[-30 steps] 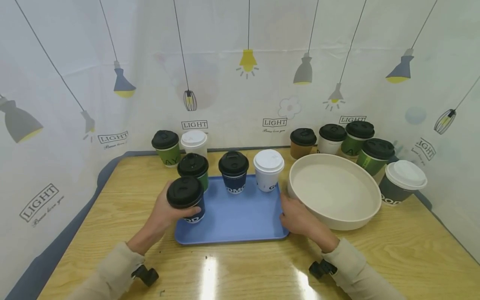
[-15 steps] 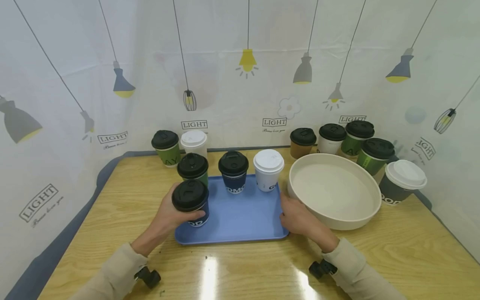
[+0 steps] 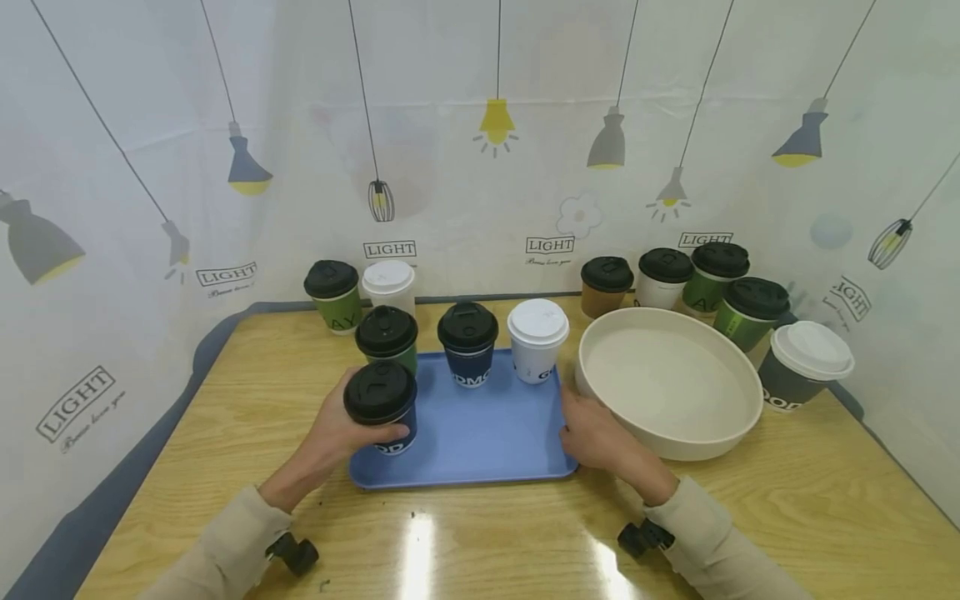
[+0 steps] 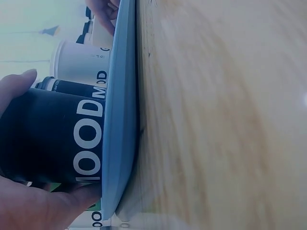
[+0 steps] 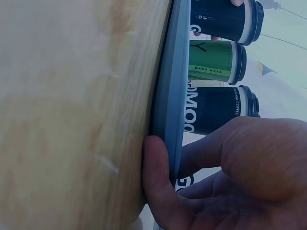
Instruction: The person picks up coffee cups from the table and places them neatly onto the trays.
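Observation:
My left hand grips a dark navy paper coffee cup with a black lid, fingers and thumb round its sides. The cup stands upright at the near left of a blue tray, its base appearing to touch the tray in the left wrist view. My right hand pinches the tray's right edge, with a fingertip against the outer side. Behind the held cup, a green cup with a black lid is partly hidden. Another navy cup and a white cup stand along the tray's far side.
Close to my right hand lies a round cream dish. Several lidded cups stand behind and beside it, including a brown cup and a dark grey cup. At the back left are a green cup and a white-lidded cup.
My left hand has moved the navy cup slightly right and nearer to me, then held still over the last half second. The right hand and the tray have not moved.

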Action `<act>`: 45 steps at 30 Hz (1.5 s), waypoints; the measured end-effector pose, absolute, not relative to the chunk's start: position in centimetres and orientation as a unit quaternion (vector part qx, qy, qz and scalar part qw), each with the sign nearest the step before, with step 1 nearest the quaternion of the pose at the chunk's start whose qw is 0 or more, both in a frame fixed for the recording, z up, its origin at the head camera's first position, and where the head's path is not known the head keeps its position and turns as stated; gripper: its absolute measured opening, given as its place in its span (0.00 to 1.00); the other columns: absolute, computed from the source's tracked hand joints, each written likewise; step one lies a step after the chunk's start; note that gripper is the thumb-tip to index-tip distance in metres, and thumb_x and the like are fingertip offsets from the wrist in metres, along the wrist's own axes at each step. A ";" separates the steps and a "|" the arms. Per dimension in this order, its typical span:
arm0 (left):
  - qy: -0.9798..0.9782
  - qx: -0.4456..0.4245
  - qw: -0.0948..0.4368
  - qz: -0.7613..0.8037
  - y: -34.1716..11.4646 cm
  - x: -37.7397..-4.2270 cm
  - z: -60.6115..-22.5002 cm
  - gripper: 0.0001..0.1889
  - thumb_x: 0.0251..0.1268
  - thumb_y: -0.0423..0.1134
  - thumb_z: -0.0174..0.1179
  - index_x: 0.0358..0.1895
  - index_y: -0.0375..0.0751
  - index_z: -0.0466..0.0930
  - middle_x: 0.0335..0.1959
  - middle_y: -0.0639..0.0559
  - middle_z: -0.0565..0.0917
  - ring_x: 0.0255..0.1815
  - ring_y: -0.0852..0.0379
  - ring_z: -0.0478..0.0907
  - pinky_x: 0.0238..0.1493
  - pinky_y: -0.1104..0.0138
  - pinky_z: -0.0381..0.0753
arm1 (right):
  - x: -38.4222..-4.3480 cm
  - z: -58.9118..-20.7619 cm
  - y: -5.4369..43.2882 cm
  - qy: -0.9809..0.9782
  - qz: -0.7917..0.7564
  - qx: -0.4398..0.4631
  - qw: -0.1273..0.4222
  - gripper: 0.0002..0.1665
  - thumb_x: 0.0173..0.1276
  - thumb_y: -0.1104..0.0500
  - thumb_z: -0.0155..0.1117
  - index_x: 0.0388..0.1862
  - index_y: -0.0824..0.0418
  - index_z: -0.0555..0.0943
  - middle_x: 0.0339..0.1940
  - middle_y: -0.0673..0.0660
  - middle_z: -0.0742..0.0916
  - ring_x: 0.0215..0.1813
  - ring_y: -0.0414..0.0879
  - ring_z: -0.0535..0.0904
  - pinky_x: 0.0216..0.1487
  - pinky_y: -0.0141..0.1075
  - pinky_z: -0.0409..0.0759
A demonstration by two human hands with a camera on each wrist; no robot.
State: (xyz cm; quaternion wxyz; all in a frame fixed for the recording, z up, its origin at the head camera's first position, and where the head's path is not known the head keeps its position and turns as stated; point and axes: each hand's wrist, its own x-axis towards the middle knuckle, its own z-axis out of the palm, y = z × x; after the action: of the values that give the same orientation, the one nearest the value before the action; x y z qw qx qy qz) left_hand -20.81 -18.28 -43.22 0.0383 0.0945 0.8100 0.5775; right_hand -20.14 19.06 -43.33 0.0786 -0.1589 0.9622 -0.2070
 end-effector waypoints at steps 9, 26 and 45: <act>0.819 0.100 0.039 0.563 -18.5 -20.9 -43.2 0.53 0.44 0.38 0.84 0.76 0.45 0.62 0.71 0.44 0.72 0.72 0.43 0.69 0.80 0.42 0.61 | -20.2 -43.5 19.1 0.962 -0.209 -0.157 0.081 0.43 0.68 0.70 0.53 0.78 0.84 0.50 0.74 0.79 0.71 0.68 0.66 0.78 0.65 0.55 0.82; 0.821 0.110 0.042 0.559 -18.9 -20.8 -43.6 0.57 0.44 0.37 0.84 0.79 0.45 0.58 0.75 0.42 0.70 0.76 0.40 0.66 0.81 0.38 0.57 | -20.4 -43.6 18.9 0.962 -0.210 -0.145 0.098 0.43 0.71 0.69 0.51 0.78 0.83 0.48 0.75 0.79 0.69 0.71 0.68 0.74 0.68 0.56 0.80; 0.775 0.148 0.120 0.602 -22.6 -19.9 -42.1 0.41 0.82 0.62 0.41 0.83 0.36 0.47 0.80 0.33 0.58 0.77 0.45 0.68 0.69 0.71 0.77 | -20.2 -43.6 19.1 0.962 -0.208 -0.160 0.074 0.43 0.66 0.70 0.53 0.77 0.84 0.52 0.68 0.80 0.76 0.63 0.65 0.81 0.60 0.54 0.85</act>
State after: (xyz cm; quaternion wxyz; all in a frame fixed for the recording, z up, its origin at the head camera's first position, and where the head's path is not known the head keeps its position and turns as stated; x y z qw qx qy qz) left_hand -19.94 -22.60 -42.11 0.1203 0.1478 0.7752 0.6023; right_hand -20.22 19.07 -43.60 0.0744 -0.1599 0.9622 -0.2077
